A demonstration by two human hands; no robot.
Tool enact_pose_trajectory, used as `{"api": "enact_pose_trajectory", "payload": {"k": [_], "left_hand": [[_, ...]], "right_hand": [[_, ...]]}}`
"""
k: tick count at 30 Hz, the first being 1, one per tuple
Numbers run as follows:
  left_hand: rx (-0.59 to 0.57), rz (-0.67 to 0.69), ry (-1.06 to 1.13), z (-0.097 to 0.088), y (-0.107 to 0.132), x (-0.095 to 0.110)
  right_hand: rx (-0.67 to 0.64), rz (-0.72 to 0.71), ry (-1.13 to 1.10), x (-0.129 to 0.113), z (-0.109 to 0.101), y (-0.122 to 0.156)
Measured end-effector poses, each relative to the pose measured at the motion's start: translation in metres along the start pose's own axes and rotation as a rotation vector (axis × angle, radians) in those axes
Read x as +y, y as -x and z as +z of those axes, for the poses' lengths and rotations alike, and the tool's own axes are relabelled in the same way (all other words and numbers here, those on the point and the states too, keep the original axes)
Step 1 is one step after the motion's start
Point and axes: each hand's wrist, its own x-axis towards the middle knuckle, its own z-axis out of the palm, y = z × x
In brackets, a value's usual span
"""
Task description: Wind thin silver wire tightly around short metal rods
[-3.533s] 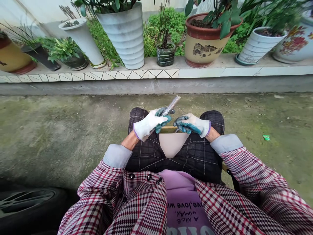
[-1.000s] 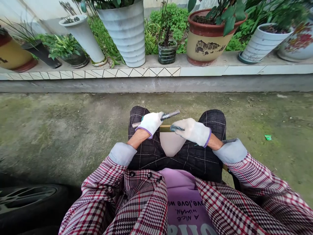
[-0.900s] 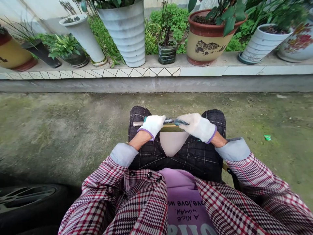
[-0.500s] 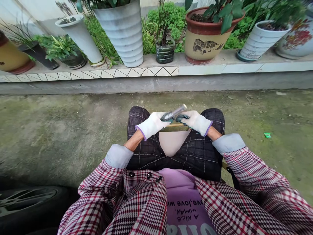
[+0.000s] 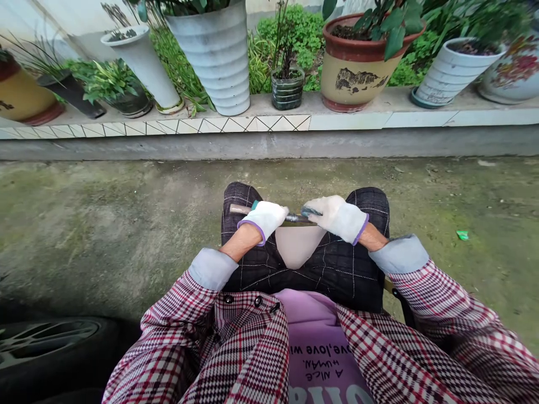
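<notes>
My left hand (image 5: 264,216), in a white knit glove with a purple cuff, is closed around a short stick (image 5: 239,209) held roughly level above my lap. The stick's plain pale-brown end sticks out to the left. Between my hands shows a silvery, wound-looking section (image 5: 291,217). My right hand (image 5: 334,213), gloved alike with grey-green fingertips, is closed at the stick's right end. Its fingers hide that end, so whether a thin strand is also in them I cannot make out. Below the hands, a smooth beige surface (image 5: 298,247) shows between my thighs.
Across the front runs a low tiled ledge (image 5: 269,123) with several potted plants, among them a large white ribbed pot (image 5: 214,62) and a tan pot (image 5: 356,76). A car wheel (image 5: 50,348) is at lower left. A green wrapper (image 5: 462,235) lies on the concrete ground (image 5: 147,224).
The stick has turned from pointing up to the right to lying level, its plain end now at the left. My left hand has rolled over, back upward. The right hand now meets the stick.
</notes>
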Motion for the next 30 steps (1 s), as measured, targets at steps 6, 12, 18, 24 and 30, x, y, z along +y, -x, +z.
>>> {"api": "enact_pose_trajectory", "payload": {"k": [6, 12, 18, 24, 30], "left_hand": [[0.038, 0.261, 0.432, -0.011, 0.009, 0.0], [0.139, -0.029, 1.01, -0.025, 0.007, -0.004], [0.305, -0.165, 0.731, -0.008, -0.008, -0.018], [0.125, -0.172, 0.048, -0.001, -0.002, -0.017], [0.014, 0.117, 0.043, 0.001, 0.004, 0.004]], "right_hand": [[0.052, 0.01, -0.447, 0.033, 0.008, -0.006], [0.106, 0.064, -0.684, 0.028, 0.01, -0.003], [0.105, -0.026, -0.341, 0.003, 0.007, 0.002], [0.017, -0.068, -0.054, -0.015, 0.001, 0.007], [0.081, 0.037, -0.139, 0.013, 0.001, -0.001]]}}
